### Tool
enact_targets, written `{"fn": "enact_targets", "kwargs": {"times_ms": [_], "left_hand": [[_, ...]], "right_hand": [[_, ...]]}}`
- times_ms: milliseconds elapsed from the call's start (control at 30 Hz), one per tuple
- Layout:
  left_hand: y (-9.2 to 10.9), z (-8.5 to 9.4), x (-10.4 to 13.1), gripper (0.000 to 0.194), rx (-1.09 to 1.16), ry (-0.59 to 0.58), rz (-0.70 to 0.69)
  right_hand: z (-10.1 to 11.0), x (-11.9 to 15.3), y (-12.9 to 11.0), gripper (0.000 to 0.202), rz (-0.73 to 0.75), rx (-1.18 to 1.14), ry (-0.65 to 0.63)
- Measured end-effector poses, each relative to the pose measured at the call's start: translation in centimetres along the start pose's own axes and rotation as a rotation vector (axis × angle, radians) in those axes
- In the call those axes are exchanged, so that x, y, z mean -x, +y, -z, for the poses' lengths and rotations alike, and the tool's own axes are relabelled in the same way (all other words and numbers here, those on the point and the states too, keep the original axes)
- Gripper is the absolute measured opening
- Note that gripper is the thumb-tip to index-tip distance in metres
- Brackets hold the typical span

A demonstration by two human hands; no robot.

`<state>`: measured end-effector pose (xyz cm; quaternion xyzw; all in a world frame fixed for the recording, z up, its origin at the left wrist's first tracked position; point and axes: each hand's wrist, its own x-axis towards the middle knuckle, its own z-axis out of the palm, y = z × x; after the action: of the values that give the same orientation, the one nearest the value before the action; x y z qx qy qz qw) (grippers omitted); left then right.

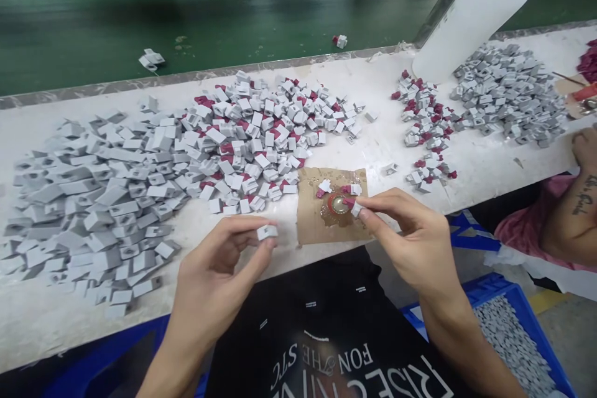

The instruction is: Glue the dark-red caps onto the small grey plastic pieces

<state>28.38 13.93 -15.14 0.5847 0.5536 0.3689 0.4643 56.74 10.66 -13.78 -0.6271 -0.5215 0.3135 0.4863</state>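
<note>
Between thumb and fingers of my left hand [224, 261] is a small grey plastic block [267, 232] with a hole in its face. My right hand [405, 230] pinches a grey and maroon plastic piece [355, 207], its maroon end over a small round dish [339, 204] with a red rim. Clear liquid wets the brown cardboard [312, 227] around the dish. Two more grey and maroon pieces, one at the left [325, 186] and one at the right [355, 189], lie on the cardboard just behind the dish.
Loose grey blocks [107, 180] are heaped at the left, merging into grey and maroon pieces [261, 137]. More piles [510, 93] lie at the right near a white bottle [480, 12]. A green belt [256, 12] runs behind. Another person's arm [571, 217] is at the right, above a blue crate [536, 317].
</note>
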Motion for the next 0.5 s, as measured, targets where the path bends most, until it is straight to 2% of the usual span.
{"fn": "enact_targets", "kwargs": {"times_ms": [133,267,367,500], "left_hand": [[2.9,-2.9,-2.9,0.018,0.226,-0.12,0.052],[4.8,-5.7,-5.6,0.014,0.373,-0.269,0.023],[5.3,-6.8,-6.4,0.018,0.402,-0.34,0.023],[5.1,-7.3,-6.6,0.02,0.395,-0.357,0.039]], "right_hand": [[0.1,-0.5,-0.2,0.019,-0.102,-0.303,0.03],[-0.4,-1.3,-0.4,0.011,-0.204,-0.56,-0.028],[-0.9,-1.8,-0.2,0.015,-0.226,-0.6,0.01],[-1.0,-1.9,0.4,0.023,-0.237,-0.536,0.032]]}}
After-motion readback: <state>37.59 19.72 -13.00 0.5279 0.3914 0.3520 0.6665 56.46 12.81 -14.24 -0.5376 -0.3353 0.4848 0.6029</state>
